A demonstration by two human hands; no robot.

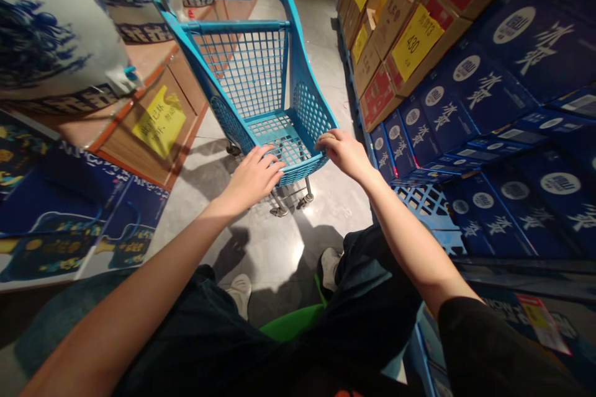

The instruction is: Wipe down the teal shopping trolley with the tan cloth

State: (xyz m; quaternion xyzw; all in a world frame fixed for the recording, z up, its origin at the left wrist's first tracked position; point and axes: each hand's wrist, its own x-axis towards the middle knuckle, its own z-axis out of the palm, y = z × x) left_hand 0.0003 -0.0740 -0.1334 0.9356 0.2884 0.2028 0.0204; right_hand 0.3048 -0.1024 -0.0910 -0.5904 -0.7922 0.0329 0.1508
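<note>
A blue plastic shopping cart [218, 113] stands in front of me with its basket facing up and nothing lying in it. My left hand [255, 172] rests on the near left corner of the cart, its fingers stretched over the rim and slightly apart. At the near right corner, my right hand [345, 152] is closed round a small tan piece that looks like a cloth or sponge [325, 139], pressed against the rim. Most of that piece is hidden by the fingers.
Dark blue cartons [484, 90] are stacked along my right, with brown boxes [382, 43] beyond. Large blue-and-white jars [51, 31] stand on a wooden platform [172, 90] at the left. A green object [293, 322] is between my legs. The cart's wheels [305, 200] rest on grey floor.
</note>
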